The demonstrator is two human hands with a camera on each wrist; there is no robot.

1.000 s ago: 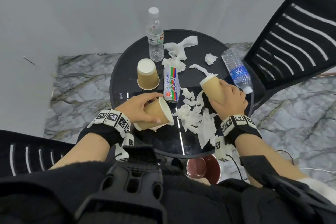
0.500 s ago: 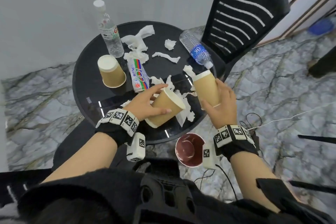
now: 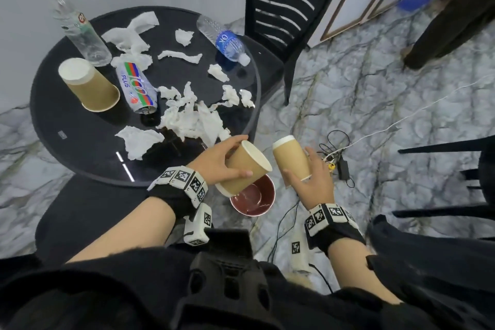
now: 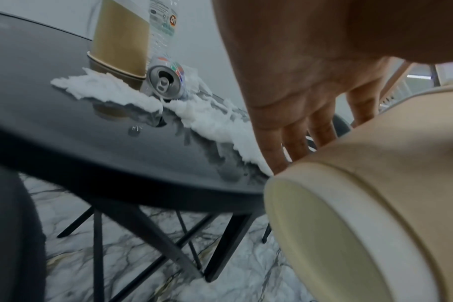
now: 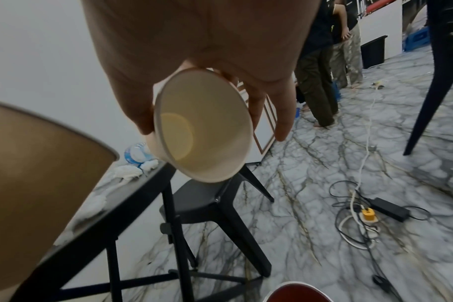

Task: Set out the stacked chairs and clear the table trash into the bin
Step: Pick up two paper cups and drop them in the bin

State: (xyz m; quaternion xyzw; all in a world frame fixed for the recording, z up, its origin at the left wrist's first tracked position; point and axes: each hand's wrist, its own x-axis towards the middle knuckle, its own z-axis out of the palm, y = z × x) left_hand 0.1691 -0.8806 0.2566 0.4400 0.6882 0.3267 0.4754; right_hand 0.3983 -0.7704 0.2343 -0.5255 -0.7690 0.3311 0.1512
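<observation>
My left hand point(image 3: 219, 159) grips a brown paper cup point(image 3: 242, 169), tilted, just off the edge of the round black table point(image 3: 80, 139) and above the red bin point(image 3: 263, 203) on the floor. In the left wrist view my left hand point(image 4: 311, 81) curls over this cup point(image 4: 362, 204), whose base faces the camera. My right hand point(image 3: 313, 179) holds a second paper cup point(image 3: 290, 158) to the right of the bin. Its open, empty mouth point(image 5: 202, 126) faces my wrist below my right hand point(image 5: 207, 40). Torn tissues point(image 3: 187, 115), a can point(image 3: 136, 86), an upturned cup point(image 3: 88, 86) and two bottles point(image 3: 77, 29) point(image 3: 227, 43) lie on the table.
A black slatted chair point(image 3: 289, 8) stands behind the table, another chair point(image 3: 455, 182) at right, and a dark seat point(image 3: 80, 211) at my lower left. Cables and a power strip point(image 3: 337, 161) lie on the marble floor. A person point(image 3: 455, 8) stands at the far right.
Both hands lifted their cups off the table and carried them right and toward me, past the table edge to the bin. My view swung right.
</observation>
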